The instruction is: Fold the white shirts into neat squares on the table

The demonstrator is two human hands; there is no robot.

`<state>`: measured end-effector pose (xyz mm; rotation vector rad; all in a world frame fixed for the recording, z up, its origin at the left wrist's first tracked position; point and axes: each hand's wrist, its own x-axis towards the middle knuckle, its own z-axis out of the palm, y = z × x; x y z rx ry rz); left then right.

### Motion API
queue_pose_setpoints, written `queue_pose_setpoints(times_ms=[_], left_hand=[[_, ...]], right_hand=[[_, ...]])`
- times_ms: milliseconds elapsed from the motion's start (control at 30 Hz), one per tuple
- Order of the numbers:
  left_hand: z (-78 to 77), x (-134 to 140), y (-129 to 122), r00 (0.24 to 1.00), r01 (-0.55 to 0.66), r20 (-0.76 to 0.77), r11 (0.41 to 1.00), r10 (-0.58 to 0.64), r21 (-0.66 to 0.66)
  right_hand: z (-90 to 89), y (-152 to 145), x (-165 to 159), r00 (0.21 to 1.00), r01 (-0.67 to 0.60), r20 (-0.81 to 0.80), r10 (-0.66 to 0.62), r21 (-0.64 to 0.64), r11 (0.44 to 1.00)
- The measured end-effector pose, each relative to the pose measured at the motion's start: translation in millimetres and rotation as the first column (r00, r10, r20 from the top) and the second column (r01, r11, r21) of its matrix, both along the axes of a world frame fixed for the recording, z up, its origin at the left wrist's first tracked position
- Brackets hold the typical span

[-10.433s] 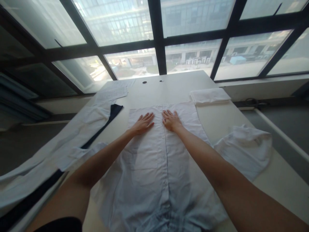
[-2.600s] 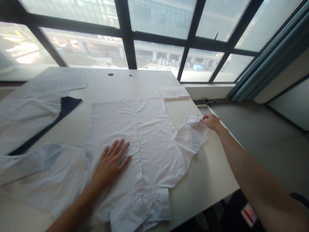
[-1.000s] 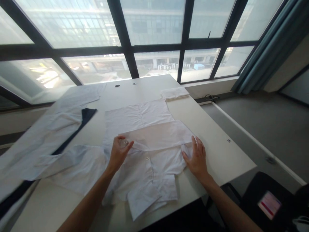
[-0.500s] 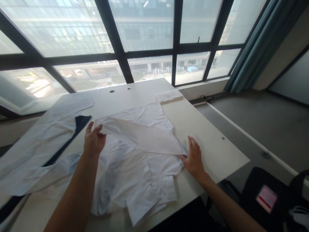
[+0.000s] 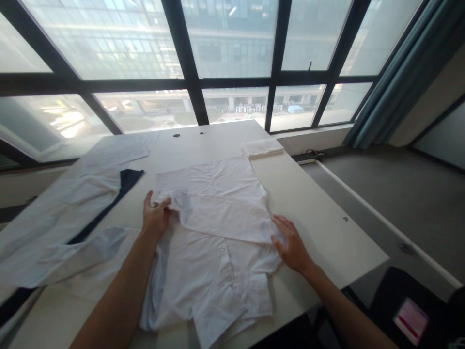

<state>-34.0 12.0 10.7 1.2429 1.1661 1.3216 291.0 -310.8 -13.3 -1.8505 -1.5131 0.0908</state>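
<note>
A white button-up shirt [image 5: 203,276] lies spread on a white table, its collar toward me and one sleeve [image 5: 225,215] laid across the body. My left hand [image 5: 156,213] pinches that sleeve's cuff end at the shirt's left edge. At the other end, by the shoulder fold, my right hand [image 5: 292,245] rests with its fingers stretched out on the fabric. Small buttons run down the placket below the sleeve.
More white garments [image 5: 87,194] with a dark navy strip [image 5: 109,208] lie to the left. A folded white cloth [image 5: 263,147] sits near the table's [image 5: 323,232] far right edge. A black chair [image 5: 388,295] stands at the lower right, and large windows line the back.
My left hand has brought the cuff end down toward me, and the sleeve now lies flatter across the shirt. The right hand's fingers have come down onto the shoulder fold.
</note>
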Motion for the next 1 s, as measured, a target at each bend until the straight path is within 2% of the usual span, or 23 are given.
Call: queue_pose_setpoints(times_ms=[100,167,300,400,500,600,733,800,900,967,1000], left_hand=[[1.6,2,-2,0.993,-0.073,0.088,0.992,0.082,-0.098],[4.5,2,-4,0.993,-0.065,0.088,0.991,0.075,-0.115],[4.4,4,-6,0.995,-0.056,0.075,0.994,0.063,-0.097],[0.3,5,-6,0.988,-0.066,0.13,0.994,0.078,-0.092],[4.0,3,-5,0.975,-0.052,0.213,0.996,0.067,-0.075],[23.2,-1,2,0.96,-0.025,0.277,0.999,0.03,-0.021],[57.6,-2,28,0.942,0.111,0.317,0.994,-0.112,0.022],[66.1,2,44,0.954,0.156,0.263,0.987,-0.144,-0.026],[61.2,11,60,0.994,0.112,0.025,0.989,-0.111,-0.091],[49.5,15,63,0.967,0.019,-0.256,1.0,-0.019,-0.003],[42.6,15,61,0.914,-0.023,-0.402,0.996,0.057,0.09]], right_hand=[[2.3,49,17,0.997,0.037,-0.077,-0.031,0.072,0.997],[4.0,85,31,0.997,0.037,-0.072,-0.032,0.075,0.997],[8.3,134,55,0.999,0.042,-0.009,-0.042,-0.026,0.999],[7.7,145,67,1.0,-0.002,0.012,0.003,-0.125,0.992],[3.1,145,75,1.0,-0.02,0.011,0.022,-0.151,0.988],[-1.7,146,78,1.0,0.003,0.01,-0.001,-0.16,0.987],[-4.3,149,79,0.998,0.035,0.059,-0.025,-0.183,0.983],[-4.5,149,79,0.997,0.035,0.076,-0.02,-0.197,0.98],[-4.6,148,79,0.996,0.042,0.088,-0.025,-0.204,0.978],[-4.9,147,79,0.995,0.049,0.091,-0.031,-0.199,0.979],[-5.2,146,78,0.995,0.049,0.092,-0.032,-0.195,0.98]])
